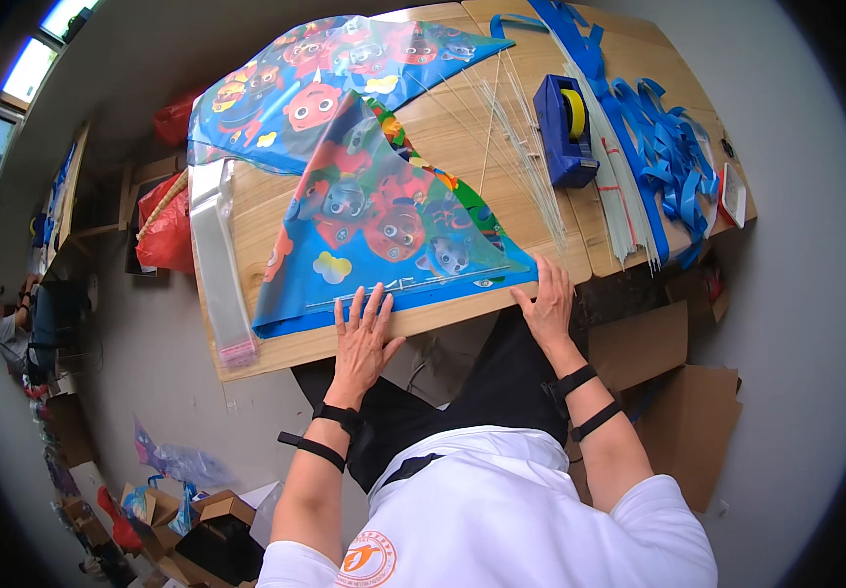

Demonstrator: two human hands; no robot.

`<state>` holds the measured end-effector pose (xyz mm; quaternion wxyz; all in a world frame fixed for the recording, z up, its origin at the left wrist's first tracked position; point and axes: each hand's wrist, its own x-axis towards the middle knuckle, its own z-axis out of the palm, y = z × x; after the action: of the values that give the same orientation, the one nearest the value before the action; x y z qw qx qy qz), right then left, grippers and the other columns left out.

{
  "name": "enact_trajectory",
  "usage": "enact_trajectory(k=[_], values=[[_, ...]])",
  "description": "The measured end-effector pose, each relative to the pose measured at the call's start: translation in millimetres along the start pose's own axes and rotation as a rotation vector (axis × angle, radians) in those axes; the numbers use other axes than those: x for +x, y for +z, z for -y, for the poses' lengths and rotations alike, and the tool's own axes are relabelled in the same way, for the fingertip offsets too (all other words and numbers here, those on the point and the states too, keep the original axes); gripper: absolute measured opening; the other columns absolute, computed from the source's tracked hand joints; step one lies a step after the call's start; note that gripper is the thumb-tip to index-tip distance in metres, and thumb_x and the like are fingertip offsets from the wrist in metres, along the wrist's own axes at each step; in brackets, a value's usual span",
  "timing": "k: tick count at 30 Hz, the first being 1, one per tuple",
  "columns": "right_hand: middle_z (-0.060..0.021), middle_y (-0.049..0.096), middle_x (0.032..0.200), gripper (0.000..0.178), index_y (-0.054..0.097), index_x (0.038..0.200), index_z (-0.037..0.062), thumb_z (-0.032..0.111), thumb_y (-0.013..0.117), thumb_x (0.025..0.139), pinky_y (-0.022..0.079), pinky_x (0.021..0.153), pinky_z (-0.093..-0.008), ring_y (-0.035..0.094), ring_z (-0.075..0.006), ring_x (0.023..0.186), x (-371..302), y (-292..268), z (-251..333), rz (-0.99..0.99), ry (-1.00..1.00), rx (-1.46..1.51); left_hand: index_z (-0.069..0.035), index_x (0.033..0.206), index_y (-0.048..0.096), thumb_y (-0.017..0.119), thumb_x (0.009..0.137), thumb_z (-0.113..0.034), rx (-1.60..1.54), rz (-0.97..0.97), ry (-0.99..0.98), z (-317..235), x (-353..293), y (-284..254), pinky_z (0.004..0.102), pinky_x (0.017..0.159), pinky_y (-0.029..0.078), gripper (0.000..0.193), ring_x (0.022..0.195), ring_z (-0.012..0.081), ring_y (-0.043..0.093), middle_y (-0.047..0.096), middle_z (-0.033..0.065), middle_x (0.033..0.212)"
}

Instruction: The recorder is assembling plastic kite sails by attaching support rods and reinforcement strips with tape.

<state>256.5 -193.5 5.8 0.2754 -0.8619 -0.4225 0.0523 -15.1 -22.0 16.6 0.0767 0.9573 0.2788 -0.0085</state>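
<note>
A thin blue plastic sheet (374, 220) with cartoon faces lies folded into a triangle, like a kite sail, on the wooden table. Its long side runs along the table's front edge, and a slim clear rod (413, 286) lies along that side. My left hand (362, 338) rests on this border with its fingers spread and pressed flat. At the sheet's right corner, my right hand (547, 302) lies with fingers stretched out and the thumb apart. Whether the corner is under its fingertips is partly hidden. Behind, a second printed sheet (276, 73) of the same pattern is spread out.
A blue tape dispenser (565, 132) stands right of several loose thin rods (511, 127). Further right lie bundled rods (619, 206) and blue ribbons (673, 162). Clear plastic sleeves (222, 265) lie at the table's left edge. Cardboard boxes (688, 421) stand below right.
</note>
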Motion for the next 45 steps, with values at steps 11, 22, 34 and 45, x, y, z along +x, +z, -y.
enact_trajectory(k=[11, 22, 34, 45], values=[[-0.0025, 0.067, 0.090, 0.020, 0.062, 0.102, -0.0012, 0.012, 0.068, 0.089, 0.048, 0.077, -0.0221, 0.061, -0.0079, 0.081, -7, -37, 41, 0.039, 0.406, 1.158, -0.012, 0.145, 0.035, 0.076, 0.075, -0.027, -0.192, -0.245, -0.022, -84, 35, 10, 0.0529, 0.116, 0.014, 0.082, 0.136, 0.0284, 0.034, 0.040, 0.0053, 0.144], [-0.0088, 0.057, 0.117, 0.032, 0.051, 0.121, 0.0017, 0.022, 0.057, 0.098, 0.046, 0.088, -0.0247, 0.052, -0.0094, 0.093, 12, -87, 118, -0.371, 0.055, 1.176, -0.003, 0.118, 0.062, 0.055, 0.082, 0.011, -1.226, -0.727, -0.169, -59, 89, -132, 0.0285, 0.070, 0.053, 0.039, 0.080, 0.0146, 0.065, 0.069, 0.0098, 0.096], [-0.0133, 0.065, 0.115, 0.072, 0.040, 0.137, -0.0068, 0.016, 0.078, 0.080, 0.050, 0.087, -0.0278, 0.062, -0.0166, 0.102, 42, -36, 68, 0.324, 0.453, 1.197, -0.003, 0.131, 0.049, 0.052, 0.099, -0.024, -2.325, -0.772, -0.350, 35, 91, -55, 0.0441, 0.110, 0.038, 0.038, 0.124, 0.0282, 0.049, 0.053, 0.0111, 0.134], [-0.0169, 0.068, 0.099, 0.058, 0.055, 0.123, 0.0065, 0.002, 0.074, 0.068, 0.052, 0.081, -0.0391, 0.066, -0.0333, 0.092, 103, 33, 3, -0.030, 0.049, 0.352, -0.004, 0.131, 0.047, 0.043, 0.102, -0.038, -2.007, -0.483, -1.175, 56, 37, 29, 0.0562, 0.095, 0.048, 0.045, 0.115, 0.0325, 0.056, 0.056, 0.0142, 0.128]])
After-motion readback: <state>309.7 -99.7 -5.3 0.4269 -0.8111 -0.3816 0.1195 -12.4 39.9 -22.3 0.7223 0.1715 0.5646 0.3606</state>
